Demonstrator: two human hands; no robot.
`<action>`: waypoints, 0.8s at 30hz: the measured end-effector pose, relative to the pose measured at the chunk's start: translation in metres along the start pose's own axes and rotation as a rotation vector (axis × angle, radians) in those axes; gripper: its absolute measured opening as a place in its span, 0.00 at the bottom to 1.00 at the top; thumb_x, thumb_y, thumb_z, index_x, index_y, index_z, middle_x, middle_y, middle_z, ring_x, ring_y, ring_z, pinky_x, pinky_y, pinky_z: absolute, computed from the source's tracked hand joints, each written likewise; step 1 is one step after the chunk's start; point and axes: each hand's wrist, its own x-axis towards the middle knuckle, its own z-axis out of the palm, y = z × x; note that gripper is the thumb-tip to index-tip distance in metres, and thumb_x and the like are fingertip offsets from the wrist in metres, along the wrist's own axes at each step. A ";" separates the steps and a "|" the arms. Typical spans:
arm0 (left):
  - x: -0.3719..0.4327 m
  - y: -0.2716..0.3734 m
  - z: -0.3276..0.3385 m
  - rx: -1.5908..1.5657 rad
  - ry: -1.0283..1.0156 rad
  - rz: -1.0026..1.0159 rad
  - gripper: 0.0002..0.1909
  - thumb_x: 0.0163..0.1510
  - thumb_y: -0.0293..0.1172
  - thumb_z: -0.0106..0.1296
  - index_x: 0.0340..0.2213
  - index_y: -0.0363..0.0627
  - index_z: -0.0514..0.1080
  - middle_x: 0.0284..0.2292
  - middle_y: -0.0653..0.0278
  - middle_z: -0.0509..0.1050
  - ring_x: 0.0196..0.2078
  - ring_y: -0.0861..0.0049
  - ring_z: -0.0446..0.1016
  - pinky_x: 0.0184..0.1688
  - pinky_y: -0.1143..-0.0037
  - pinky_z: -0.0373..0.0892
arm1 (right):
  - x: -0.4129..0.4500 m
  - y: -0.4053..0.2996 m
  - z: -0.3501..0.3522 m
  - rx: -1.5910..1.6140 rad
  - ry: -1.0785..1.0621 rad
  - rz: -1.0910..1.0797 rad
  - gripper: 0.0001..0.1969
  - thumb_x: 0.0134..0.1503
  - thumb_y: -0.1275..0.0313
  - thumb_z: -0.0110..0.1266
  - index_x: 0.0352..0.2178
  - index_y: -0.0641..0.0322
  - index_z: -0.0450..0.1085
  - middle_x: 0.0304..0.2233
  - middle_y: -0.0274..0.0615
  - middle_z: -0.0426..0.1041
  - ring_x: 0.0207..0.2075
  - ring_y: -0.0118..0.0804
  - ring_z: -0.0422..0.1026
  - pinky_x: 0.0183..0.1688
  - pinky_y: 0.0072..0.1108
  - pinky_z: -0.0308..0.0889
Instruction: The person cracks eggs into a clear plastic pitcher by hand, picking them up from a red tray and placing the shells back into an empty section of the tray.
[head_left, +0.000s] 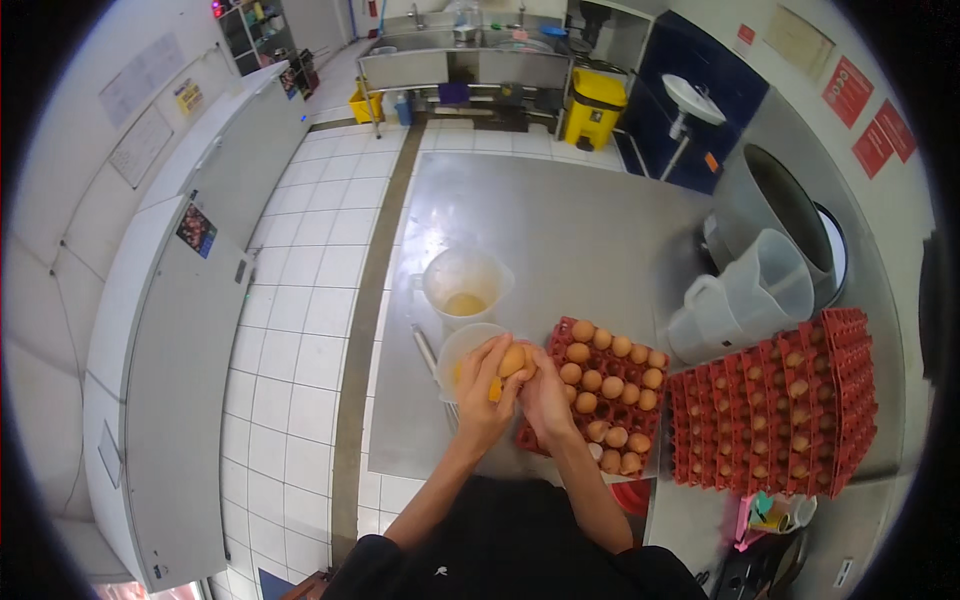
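Note:
My left hand (481, 386) and my right hand (546, 391) meet over the near rim of a translucent plastic bowl or jug (451, 352). Between their fingers is a brown egg (512, 361); whether its shell is split is hard to tell. Orange-yellow yolk (495, 388) shows beneath the fingers, and more yellow lies in the vessel, partly covered by my left hand. Just beyond stands a translucent measuring jug (465, 281) with some cloudy yellowish liquid at its bottom. Right of my hands, a red egg tray (555, 352) bears brown eggs and several broken shells (616, 436).
A metal-handled whisk (424, 349) lies left of the vessel on the steel table (525, 217). Stacked red egg trays (772, 405), nested plastic jugs (742, 300) and a large metal pot (765, 202) stand on the right. White chest freezers (180, 375) line the left wall.

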 end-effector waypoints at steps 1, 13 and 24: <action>0.002 -0.004 -0.003 -0.011 -0.042 -0.067 0.27 0.53 0.23 0.64 0.55 0.36 0.73 0.50 0.48 0.74 0.52 0.55 0.74 0.55 0.63 0.71 | 0.005 0.005 0.000 0.002 -0.016 0.003 0.22 0.73 0.56 0.34 0.58 0.59 0.61 0.47 0.41 0.71 0.43 0.32 0.71 0.47 0.26 0.66; 0.001 -0.032 -0.020 0.031 -0.010 -0.113 0.25 0.55 0.21 0.61 0.55 0.34 0.72 0.48 0.47 0.74 0.50 0.54 0.75 0.54 0.65 0.71 | 0.032 0.038 0.011 0.027 0.008 0.057 0.20 0.71 0.56 0.40 0.55 0.59 0.62 0.45 0.39 0.68 0.41 0.31 0.69 0.44 0.26 0.65; 0.001 -0.083 -0.046 -0.564 -0.262 -0.651 0.22 0.66 0.32 0.55 0.58 0.36 0.68 0.48 0.54 0.76 0.43 0.72 0.78 0.46 0.73 0.75 | 0.022 0.000 0.001 -0.784 -0.287 -0.309 0.20 0.65 0.64 0.57 0.55 0.62 0.69 0.42 0.41 0.77 0.41 0.32 0.77 0.47 0.24 0.72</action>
